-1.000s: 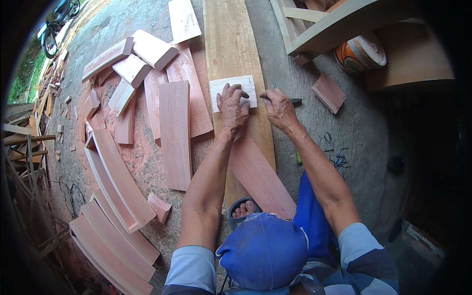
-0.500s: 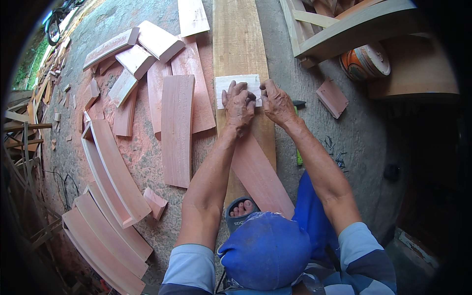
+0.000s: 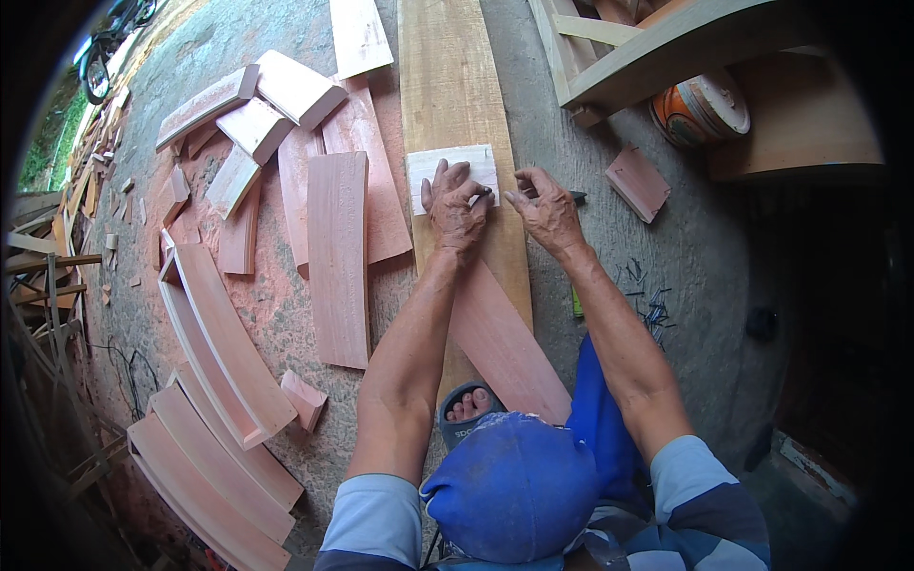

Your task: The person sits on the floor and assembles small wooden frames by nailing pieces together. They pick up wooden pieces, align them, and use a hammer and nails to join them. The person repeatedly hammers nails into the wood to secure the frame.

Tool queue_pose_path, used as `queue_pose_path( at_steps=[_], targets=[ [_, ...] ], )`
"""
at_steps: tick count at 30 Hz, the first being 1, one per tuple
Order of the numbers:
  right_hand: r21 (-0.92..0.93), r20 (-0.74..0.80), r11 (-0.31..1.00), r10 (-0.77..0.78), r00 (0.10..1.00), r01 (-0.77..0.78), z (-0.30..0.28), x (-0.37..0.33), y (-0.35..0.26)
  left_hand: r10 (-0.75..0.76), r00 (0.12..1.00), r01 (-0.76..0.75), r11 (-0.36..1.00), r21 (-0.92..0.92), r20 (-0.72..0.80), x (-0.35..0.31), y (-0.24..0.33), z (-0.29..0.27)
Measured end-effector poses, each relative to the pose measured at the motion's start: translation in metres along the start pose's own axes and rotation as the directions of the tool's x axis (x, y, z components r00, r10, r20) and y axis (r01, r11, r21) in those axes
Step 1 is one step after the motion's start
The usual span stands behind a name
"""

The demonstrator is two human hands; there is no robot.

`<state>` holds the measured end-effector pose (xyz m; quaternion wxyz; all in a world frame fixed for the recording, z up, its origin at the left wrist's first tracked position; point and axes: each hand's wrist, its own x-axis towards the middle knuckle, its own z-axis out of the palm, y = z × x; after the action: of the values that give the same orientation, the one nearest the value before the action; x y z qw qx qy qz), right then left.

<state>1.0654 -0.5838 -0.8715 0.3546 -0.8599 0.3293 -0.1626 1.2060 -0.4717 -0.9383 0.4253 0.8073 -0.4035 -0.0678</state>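
A pale wooden block (image 3: 426, 167) lies across a long brown plank (image 3: 452, 86) on the floor; a thin dark nail-like mark shows at its far right corner. My left hand (image 3: 459, 211) rests on the block, thumb and forefinger pinched around something small and dark that I cannot make out. Just right of the block, my right hand (image 3: 548, 211) hovers with curled fingers, thumb and forefinger apart, and no held thing shows. A pinkish board (image 3: 509, 347) runs from beneath my left wrist toward my sandalled foot (image 3: 468, 407).
Loose nails (image 3: 653, 309) lie right of my right forearm, near a partly hidden green item (image 3: 577, 303). Curved pink boards (image 3: 339, 257) and curved frames (image 3: 228, 333) cover the left side. A small block (image 3: 638, 184), a bucket (image 3: 700, 109) and wooden framework (image 3: 676, 57) stand right.
My right hand has drawn back to the right, off the block's edge, and its thumb and forefinger have parted. My left hand stays on the block. The whole view has shifted slightly.
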Motion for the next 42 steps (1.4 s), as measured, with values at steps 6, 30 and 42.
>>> queue_pose_path(
  at_steps=[6, 30, 42],
  targets=[
    [-0.321, -0.029, 0.924, 0.209, 0.978, -0.207, -0.024, -0.077, 0.082, -0.069, 0.996, 0.071, 0.997, -0.038, 0.054, 0.003, 0.008, -0.004],
    [-0.194, 0.178, 0.972, -0.098, 0.979, 0.133, -0.041, -0.076, -0.033, -0.063, 0.994, 0.061, 0.998, 0.024, 0.094, -0.001, 0.007, -0.009],
    [-0.16, 0.113, 0.983, -0.072, 0.991, 0.089, -0.044, -0.079, -0.032, -0.018, 0.995, 0.026, 0.996, -0.084, 0.093, 0.005, 0.005, -0.007]
  ],
)
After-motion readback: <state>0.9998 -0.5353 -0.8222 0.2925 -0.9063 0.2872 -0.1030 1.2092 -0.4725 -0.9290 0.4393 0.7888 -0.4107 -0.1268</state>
